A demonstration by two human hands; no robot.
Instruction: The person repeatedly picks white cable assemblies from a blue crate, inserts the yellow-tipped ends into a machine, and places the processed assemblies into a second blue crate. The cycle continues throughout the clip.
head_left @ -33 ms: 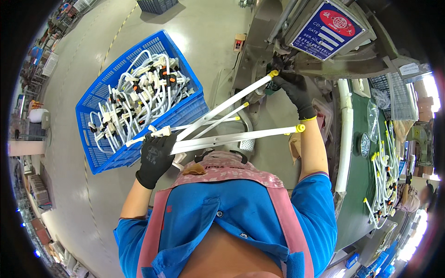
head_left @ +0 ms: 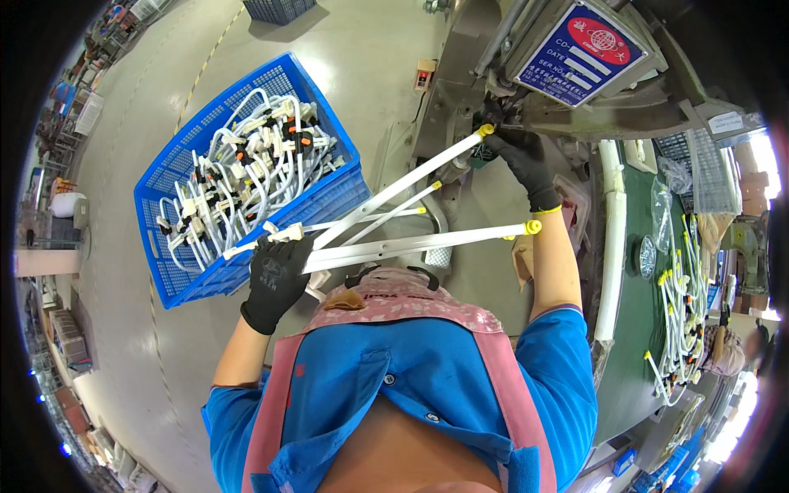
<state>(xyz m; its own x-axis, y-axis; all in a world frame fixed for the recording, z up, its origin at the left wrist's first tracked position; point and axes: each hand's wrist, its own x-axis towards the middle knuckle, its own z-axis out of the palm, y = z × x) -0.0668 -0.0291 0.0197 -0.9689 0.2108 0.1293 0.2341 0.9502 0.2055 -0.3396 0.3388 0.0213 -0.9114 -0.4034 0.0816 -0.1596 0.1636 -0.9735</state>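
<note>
A frame of white metal tubes (head_left: 411,181) with yellow end caps spreads in front of my body, its legs fanned apart. My left hand (head_left: 278,275), in a black glove, is closed around the joined end of the tubes, where white plastic fittings (head_left: 284,232) stick out. The black-gloved right hand (head_left: 526,164) is closed at the yellow cap (head_left: 486,130) of the uppermost tube, right under the machine (head_left: 649,107); its fingertips are partly hidden. A lower leg with a yellow cap (head_left: 532,228) passes over my right forearm.
To the left stands a blue plastic crate (head_left: 329,107) heaped with white tube parts (head_left: 255,164) with black and orange fittings. At right is a green table (head_left: 625,329) bearing more white tubes (head_left: 678,312) and a round metal dish (head_left: 647,256). A dark crate (head_left: 279,10) sits far off.
</note>
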